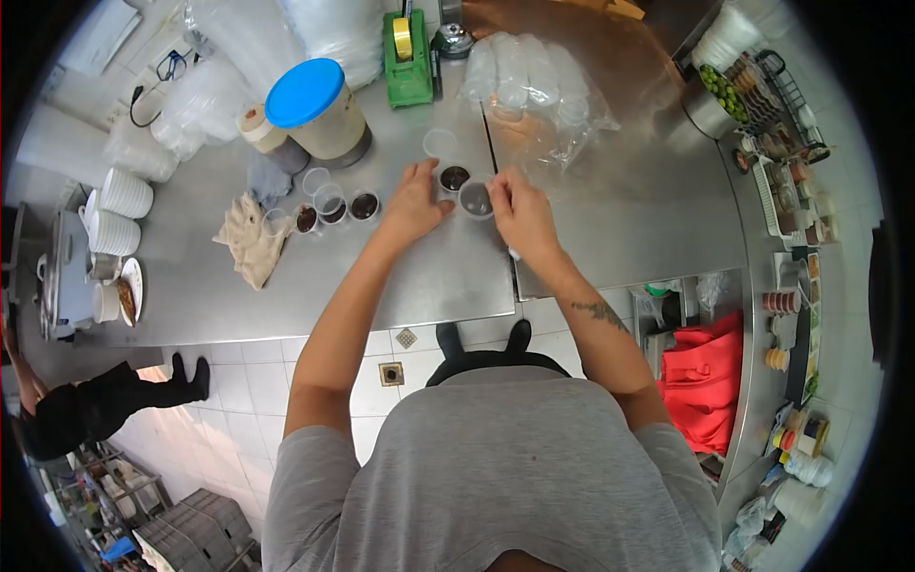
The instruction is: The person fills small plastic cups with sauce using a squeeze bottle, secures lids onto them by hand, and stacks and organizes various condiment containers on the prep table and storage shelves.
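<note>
A clear round plastic lid (476, 200) is pinched at its edge between the thumb and fingers of my right hand (524, 215). Beside it stands a small clear cup with dark contents (455, 178). My left hand (414, 204) is just left of that cup, thumb and fingers apart; whether it touches the cup I cannot tell. Another clear lid (440, 145) lies behind the cup. To the left, a row of small dark-filled cups (364, 205) stands on the steel counter (419, 276), with loose clear lids (329, 198) over and around them.
A blue-lidded tub (319, 114), a beige cloth (252, 238), a green tape dispenser (409, 62) and a bag of clear plastic cups (529, 81) are on the counter. White bowls (119, 210) stack at the left. A person in black (105, 405) stands at the lower left.
</note>
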`<state>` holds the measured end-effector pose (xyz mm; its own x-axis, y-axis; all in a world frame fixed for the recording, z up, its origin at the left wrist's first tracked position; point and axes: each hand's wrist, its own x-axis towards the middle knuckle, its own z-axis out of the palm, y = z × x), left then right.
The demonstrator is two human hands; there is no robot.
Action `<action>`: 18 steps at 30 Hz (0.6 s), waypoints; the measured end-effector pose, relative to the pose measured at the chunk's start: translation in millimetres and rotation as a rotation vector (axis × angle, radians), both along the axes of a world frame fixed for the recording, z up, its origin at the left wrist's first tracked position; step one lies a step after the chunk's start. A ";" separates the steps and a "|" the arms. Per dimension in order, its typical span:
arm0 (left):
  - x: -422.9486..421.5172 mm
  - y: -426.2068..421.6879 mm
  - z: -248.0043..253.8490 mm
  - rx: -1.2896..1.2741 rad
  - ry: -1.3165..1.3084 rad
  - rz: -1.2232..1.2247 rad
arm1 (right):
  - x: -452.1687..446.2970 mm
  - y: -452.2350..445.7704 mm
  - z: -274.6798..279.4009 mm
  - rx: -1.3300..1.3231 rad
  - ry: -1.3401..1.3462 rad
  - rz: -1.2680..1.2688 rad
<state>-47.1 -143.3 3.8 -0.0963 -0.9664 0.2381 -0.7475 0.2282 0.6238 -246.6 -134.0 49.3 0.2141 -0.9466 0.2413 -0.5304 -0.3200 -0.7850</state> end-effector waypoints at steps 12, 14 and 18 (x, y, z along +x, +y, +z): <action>-5.8 34.4 4.0 0.041 0.034 0.119 | -11.6 -20.5 -8.1 0.081 -0.098 -0.101; 2.5 60.7 4.0 0.034 0.016 0.137 | -15.0 -18.5 -6.8 0.113 -0.128 -0.097; 9.8 104.5 21.6 0.220 0.060 0.164 | -19.4 -14.8 -21.0 0.167 -0.260 -0.191</action>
<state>-37.4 -38.9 25.4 0.0736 -0.9970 0.0219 -0.7235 -0.0383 0.6893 -266.0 -148.8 28.3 -0.0189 -0.9945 0.1027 -0.3438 -0.0899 -0.9347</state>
